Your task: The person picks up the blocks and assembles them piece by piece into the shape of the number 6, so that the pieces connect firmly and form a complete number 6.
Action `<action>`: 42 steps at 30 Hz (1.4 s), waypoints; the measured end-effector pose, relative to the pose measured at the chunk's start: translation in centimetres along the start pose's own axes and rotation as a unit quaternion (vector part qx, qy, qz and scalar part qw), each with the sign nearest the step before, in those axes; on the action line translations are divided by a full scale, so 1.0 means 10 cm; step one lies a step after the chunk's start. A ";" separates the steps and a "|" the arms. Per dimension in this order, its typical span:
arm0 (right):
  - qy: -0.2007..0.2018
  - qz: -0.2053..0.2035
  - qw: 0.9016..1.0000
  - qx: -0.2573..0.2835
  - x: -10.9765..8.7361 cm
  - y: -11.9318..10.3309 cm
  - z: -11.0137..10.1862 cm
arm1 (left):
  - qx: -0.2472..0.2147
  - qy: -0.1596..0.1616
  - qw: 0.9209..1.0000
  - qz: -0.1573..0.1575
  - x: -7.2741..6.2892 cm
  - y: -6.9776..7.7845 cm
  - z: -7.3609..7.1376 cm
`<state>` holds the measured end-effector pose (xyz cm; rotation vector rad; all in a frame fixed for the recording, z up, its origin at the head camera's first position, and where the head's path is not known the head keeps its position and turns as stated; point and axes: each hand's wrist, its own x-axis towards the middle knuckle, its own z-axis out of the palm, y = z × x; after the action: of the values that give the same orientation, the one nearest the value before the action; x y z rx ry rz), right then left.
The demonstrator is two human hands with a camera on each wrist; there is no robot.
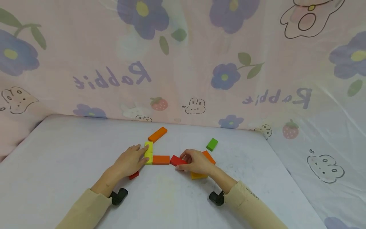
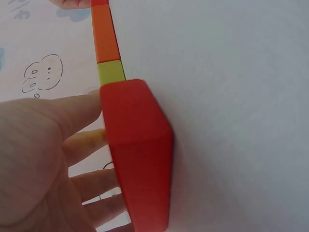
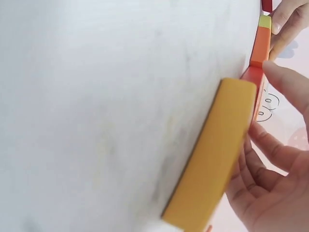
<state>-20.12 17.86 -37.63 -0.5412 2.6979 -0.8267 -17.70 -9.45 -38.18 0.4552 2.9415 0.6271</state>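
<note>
Sleeves: pale beige, the left one [image 1: 85, 209] and the right one [image 1: 253, 206] reaching in from the near edge, each with a black fitting at its cuff.
Amber block [image 1: 199, 176]: on the white table [image 1: 168, 200], partly beneath the right hand.
Nearer red block [image 1: 134, 175]: just beside the left hand, partly covered by it.
Left hand [image 1: 128, 163]: thumb and forefinger apart, their tips resting on the yellow block; nothing clamped.
Right hand [image 1: 197, 161]: thumb and fingers pinched on the held red block [image 1: 178, 160].
Held red block: slanted, left end at the middle orange block's right end; whether they touch is unclear.
Middle orange block [image 1: 161, 160]: its left end against the yellow block's near part.
Yellow block [image 1: 148, 153]: lengthwise away from the person.
Right orange block [image 1: 209, 156]: beyond the right hand, partly hidden.
Green block [image 1: 212, 144]: farther back, apart.
Far orange block [image 1: 158, 135]: slanted, by the yellow block's far end.
Backdrop [image 1: 183, 76]: pink cloth with flowers and rabbits.
</note>
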 end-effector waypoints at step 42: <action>0.036 -0.122 0.991 -0.052 -0.59 0.51 -0.13 | 0.003 -0.016 1.000 -0.007 0.03 -0.01 -0.01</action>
<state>-16.67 24.92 -38.68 -0.8951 2.7887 -0.7810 -18.04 -9.51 -38.17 0.4399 2.9139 0.6033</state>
